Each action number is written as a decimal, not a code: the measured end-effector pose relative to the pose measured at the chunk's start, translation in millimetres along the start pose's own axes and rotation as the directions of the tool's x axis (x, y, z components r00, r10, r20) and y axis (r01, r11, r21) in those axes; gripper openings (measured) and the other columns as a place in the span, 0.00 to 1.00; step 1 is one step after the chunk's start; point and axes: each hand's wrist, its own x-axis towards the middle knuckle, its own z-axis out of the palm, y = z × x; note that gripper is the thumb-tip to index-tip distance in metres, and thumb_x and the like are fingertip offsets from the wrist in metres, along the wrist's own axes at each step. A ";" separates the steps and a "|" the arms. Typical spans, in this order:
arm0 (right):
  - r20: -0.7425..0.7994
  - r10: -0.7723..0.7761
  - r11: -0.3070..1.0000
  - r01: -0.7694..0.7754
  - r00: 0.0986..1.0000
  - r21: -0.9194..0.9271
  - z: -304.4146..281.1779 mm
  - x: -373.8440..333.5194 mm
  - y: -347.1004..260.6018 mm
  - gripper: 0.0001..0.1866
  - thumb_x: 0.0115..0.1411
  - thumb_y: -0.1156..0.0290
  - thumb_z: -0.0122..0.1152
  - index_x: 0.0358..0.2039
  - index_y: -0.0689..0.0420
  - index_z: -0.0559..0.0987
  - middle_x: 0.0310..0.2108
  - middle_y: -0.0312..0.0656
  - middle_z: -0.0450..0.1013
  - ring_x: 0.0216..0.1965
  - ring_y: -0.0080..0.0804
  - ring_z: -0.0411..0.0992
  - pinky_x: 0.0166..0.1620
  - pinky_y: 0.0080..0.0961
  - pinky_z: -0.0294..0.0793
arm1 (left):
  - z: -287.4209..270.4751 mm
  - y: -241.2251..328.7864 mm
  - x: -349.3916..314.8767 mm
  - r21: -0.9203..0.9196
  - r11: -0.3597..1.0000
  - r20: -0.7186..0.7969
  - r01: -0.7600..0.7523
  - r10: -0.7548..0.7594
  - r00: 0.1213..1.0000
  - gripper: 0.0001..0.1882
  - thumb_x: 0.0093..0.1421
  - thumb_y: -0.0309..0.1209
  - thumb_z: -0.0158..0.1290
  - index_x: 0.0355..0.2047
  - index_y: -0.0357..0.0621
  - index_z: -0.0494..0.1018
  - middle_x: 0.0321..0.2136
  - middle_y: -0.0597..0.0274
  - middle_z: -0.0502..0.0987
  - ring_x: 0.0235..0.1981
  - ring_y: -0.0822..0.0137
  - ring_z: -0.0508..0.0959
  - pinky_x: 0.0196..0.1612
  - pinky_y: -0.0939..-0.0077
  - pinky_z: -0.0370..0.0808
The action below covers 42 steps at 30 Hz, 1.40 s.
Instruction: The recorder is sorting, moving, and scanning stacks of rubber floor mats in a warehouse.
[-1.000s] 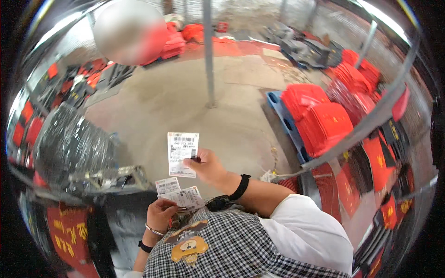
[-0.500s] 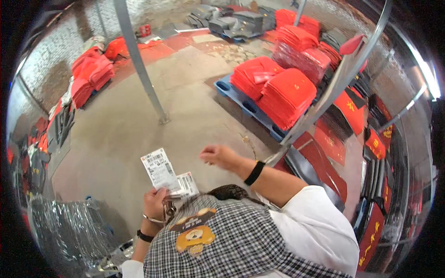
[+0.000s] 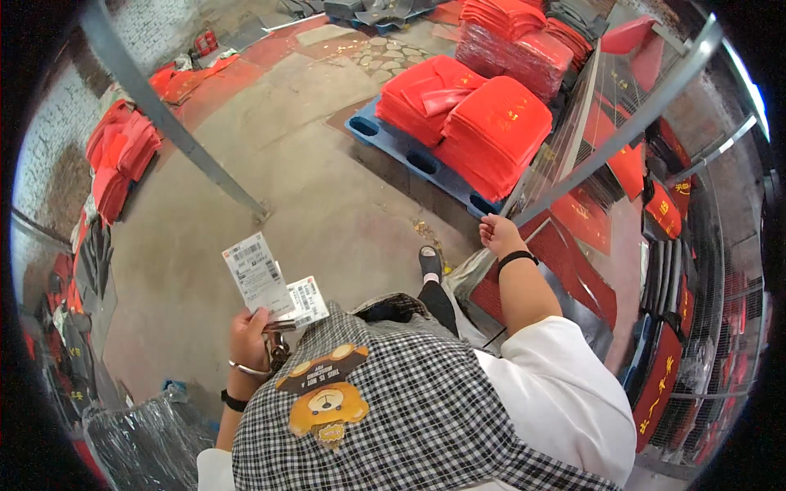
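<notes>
- Paper labels, white slips with black printing, sit fanned in the left hand; its fingers close on their lower edges and keep them upright in front of the checked apron.
- Behind the labels, the same hand seems to hold a small metal thing, perhaps keys or a clip; it is too small to tell.
- Off to the right of the labels, the right hand is raised with loosely curled fingers and carries nothing. It is at, perhaps touching, the slanting metal post of the wire shelf rack.
- My judgement: the work is at an early or middle point. The labels are gathered and ready, yet none shows stuck onto any goods, and the free hand has picked nothing.
- Matching a label to an item and fetching it looks still to be done.
- Beyond the labels, across the bare concrete floor, a blue pallet bears stacks of red folded goods.
- Further red stacks lie along the wall up and left of the labels.
- Below the labels, by the left elbow, lies a bundle wrapped in clear film.
</notes>
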 end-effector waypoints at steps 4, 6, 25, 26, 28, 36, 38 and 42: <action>-0.114 -0.018 0.997 0.026 0.993 0.071 -28.6 5.7 -39.8 0.12 0.60 0.62 0.49 0.33 0.58 0.73 0.24 0.37 0.70 0.26 0.28 0.69 0.29 0.25 0.69 | 3.2 13.3 1.7 0.000 0.999 -0.014 -0.037 0.037 0.999 0.12 0.60 0.29 0.46 0.37 0.31 0.69 0.29 0.57 0.77 0.25 0.70 0.76 0.29 0.79 0.73; -0.115 -0.021 0.993 0.034 0.993 0.110 -35.0 9.5 -56.4 0.13 0.61 0.60 0.49 0.34 0.57 0.73 0.26 0.39 0.71 0.27 0.31 0.70 0.30 0.26 0.70 | 2.5 35.7 -5.0 0.037 0.994 -0.085 0.101 -0.097 0.992 0.12 0.60 0.27 0.45 0.39 0.28 0.69 0.34 0.54 0.76 0.33 0.68 0.77 0.39 0.78 0.74; -0.326 -0.036 0.569 0.288 0.945 0.770 -152.3 374.1 -269.1 0.31 0.64 0.62 0.44 0.61 0.64 0.49 0.61 0.53 0.49 0.60 0.44 0.55 0.60 0.36 0.59 | 321.6 106.8 222.7 0.408 0.793 -0.199 0.453 -0.407 0.892 0.13 0.59 0.27 0.46 0.38 0.29 0.73 0.34 0.57 0.78 0.33 0.70 0.76 0.40 0.78 0.72; -0.324 -0.024 0.575 0.278 0.946 0.769 -138.5 378.7 -260.9 0.31 0.64 0.62 0.44 0.61 0.64 0.49 0.61 0.53 0.49 0.60 0.44 0.55 0.60 0.36 0.59 | 310.8 104.9 227.9 0.418 0.779 -0.200 0.468 -0.423 0.884 0.13 0.59 0.27 0.46 0.38 0.29 0.73 0.34 0.57 0.78 0.33 0.70 0.76 0.40 0.78 0.72; -0.489 -0.120 0.437 0.488 0.864 0.755 -106.8 375.5 -262.3 0.31 0.63 0.60 0.48 0.59 0.66 0.53 0.59 0.54 0.51 0.54 0.41 0.60 0.55 0.34 0.65 | 295.0 110.2 238.1 0.429 0.762 -0.208 0.486 -0.440 0.874 0.13 0.59 0.27 0.46 0.39 0.29 0.73 0.35 0.57 0.78 0.33 0.70 0.76 0.40 0.78 0.72; -0.453 -0.071 0.817 0.312 0.889 0.485 -128.3 399.6 -291.7 0.30 0.59 0.51 0.47 0.57 0.54 0.62 0.55 0.36 0.62 0.52 0.34 0.59 0.52 0.28 0.58 | 282.4 91.3 252.2 0.478 0.714 -0.195 0.512 -0.481 0.854 0.13 0.58 0.28 0.47 0.36 0.29 0.74 0.32 0.58 0.78 0.32 0.71 0.76 0.39 0.78 0.72; -0.554 -0.035 0.778 0.371 0.832 0.507 -114.9 404.4 -293.9 0.26 0.60 0.52 0.48 0.53 0.56 0.65 0.49 0.38 0.65 0.48 0.32 0.62 0.48 0.26 0.61 | 264.2 80.0 250.3 0.483 0.692 -0.233 0.537 -0.489 0.840 0.13 0.58 0.29 0.48 0.36 0.29 0.74 0.32 0.59 0.78 0.32 0.71 0.76 0.38 0.78 0.72; -0.546 0.033 0.808 0.299 0.837 0.508 -62.4 376.3 -321.8 0.15 0.61 0.58 0.52 0.35 0.59 0.68 0.33 0.40 0.67 0.33 0.28 0.66 0.31 0.24 0.67 | 232.2 92.9 257.7 0.617 0.608 -0.206 0.499 -0.487 0.849 0.13 0.58 0.29 0.48 0.36 0.30 0.75 0.32 0.60 0.78 0.32 0.72 0.76 0.39 0.78 0.72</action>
